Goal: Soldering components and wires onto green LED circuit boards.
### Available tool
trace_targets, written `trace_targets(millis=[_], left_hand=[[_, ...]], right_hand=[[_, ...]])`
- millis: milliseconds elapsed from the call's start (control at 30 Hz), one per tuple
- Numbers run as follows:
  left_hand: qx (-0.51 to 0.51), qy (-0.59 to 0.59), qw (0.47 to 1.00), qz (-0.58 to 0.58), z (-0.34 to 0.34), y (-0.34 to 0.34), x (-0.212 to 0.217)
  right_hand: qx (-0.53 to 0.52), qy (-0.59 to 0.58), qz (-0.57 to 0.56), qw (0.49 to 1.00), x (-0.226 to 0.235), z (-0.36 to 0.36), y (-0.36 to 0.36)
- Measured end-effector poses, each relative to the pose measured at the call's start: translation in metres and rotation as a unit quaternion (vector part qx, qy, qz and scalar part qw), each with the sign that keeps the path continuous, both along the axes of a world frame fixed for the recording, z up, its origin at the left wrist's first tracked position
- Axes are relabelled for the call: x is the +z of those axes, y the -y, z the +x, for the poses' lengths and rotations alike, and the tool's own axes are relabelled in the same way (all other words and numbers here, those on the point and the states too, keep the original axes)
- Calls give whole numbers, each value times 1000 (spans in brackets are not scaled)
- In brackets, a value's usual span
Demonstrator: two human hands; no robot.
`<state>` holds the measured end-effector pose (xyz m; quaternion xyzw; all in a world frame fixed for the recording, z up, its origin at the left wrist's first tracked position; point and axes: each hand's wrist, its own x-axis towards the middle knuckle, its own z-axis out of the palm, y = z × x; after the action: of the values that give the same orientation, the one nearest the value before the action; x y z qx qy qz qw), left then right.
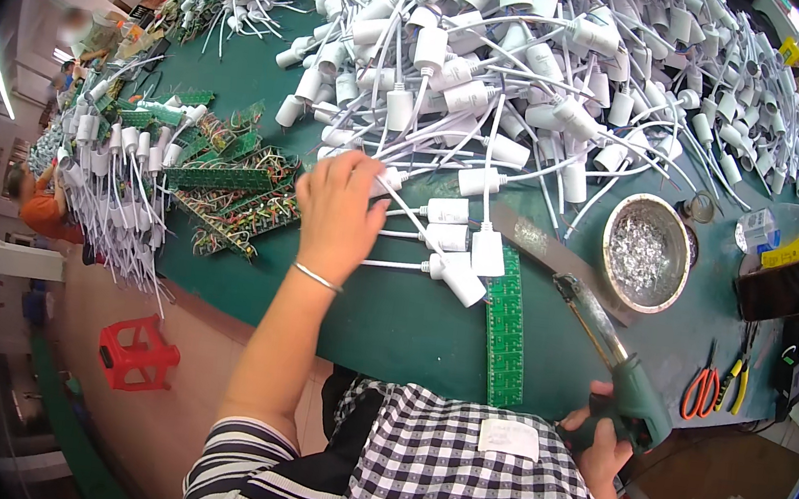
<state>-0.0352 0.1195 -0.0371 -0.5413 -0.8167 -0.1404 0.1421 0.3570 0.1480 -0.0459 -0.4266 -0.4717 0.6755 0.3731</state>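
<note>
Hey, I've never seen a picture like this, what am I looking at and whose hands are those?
This is one view from a camera worn on a person's head, looking down at a green worktable; the wide lens bends the edges. The left hand reaches into a big heap of white wired lamp sockets. The right hand grips a green-handled soldering tool. A green circuit strip lies between them, with a metal bowl and orange-handled scissors to the right.

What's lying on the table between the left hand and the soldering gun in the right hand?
In the head view, between the left hand and the soldering gun lie white lamp sockets on their wires and a long green circuit board strip.
</note>
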Motion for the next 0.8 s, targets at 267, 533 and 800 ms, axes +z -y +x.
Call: trace_targets(millis=[267,533,800], left_hand=[[19,17,1000,15,-31,12,-6],[29,242,968,-64,-45,1,18],[26,350,932,94,-95,12,100]], right_hand=[[9,-17,-24,1000,2,-3,-3],[-54,-20,9,998,-3,-8,-1],[-42,-29,13,999,-13,-3,-4]])
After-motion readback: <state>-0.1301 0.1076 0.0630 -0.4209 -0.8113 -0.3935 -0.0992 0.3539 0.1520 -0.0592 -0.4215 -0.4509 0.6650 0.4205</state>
